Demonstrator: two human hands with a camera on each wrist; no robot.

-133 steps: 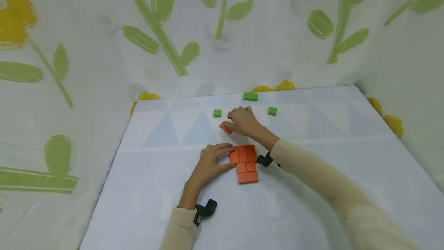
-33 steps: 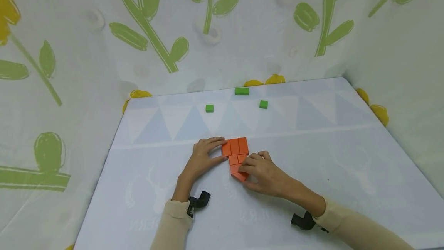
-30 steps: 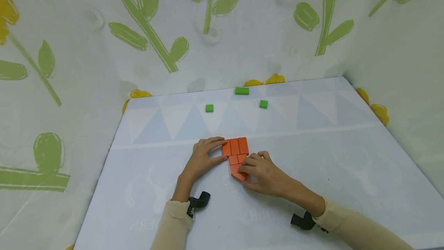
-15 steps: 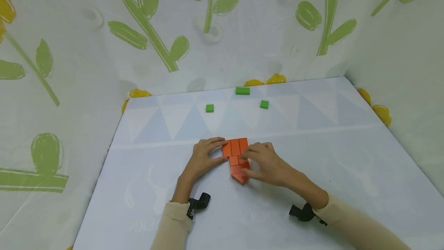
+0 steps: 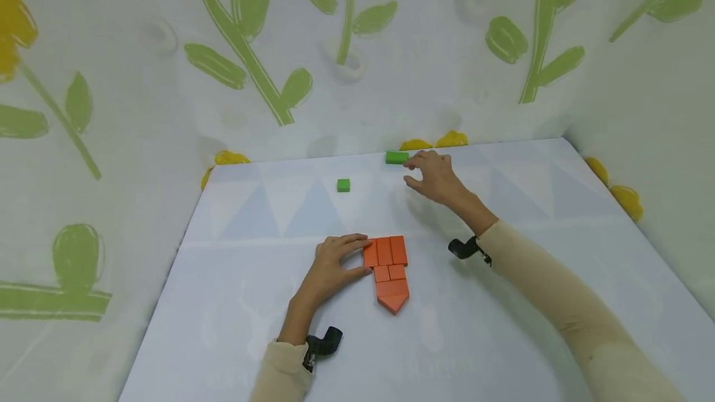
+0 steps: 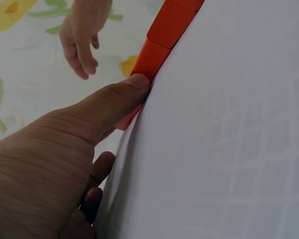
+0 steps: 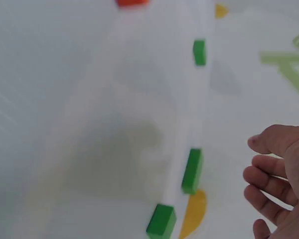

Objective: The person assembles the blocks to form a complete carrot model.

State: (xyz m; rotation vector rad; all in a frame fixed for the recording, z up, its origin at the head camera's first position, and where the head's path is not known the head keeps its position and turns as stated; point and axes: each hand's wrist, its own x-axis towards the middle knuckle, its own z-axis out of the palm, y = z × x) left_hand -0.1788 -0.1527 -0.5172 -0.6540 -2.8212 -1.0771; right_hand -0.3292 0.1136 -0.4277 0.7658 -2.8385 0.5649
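Note:
Flat orange blocks lie joined in a shape on the table, with a pointed orange triangle at the near end. My left hand holds the leftmost orange block, index finger at its far end and thumb at its near end; the left wrist view shows the thumb against its side. Over the far part of the table, my right hand is raised, thumb and fingers apart, gripping nothing. A long green block appears beside its fingertips. The right wrist view shows a green cube, hidden behind the hand in the head view.
Another green cube lies at the back, left of the long green block. A white patterned cloth with flowers rises behind the table. Each wrist carries a small black camera.
The orange triangle, earlier in my right hand, was set against the near end of the orange shape and released. My right hand then moved away to the green blocks. My left hand stayed put.

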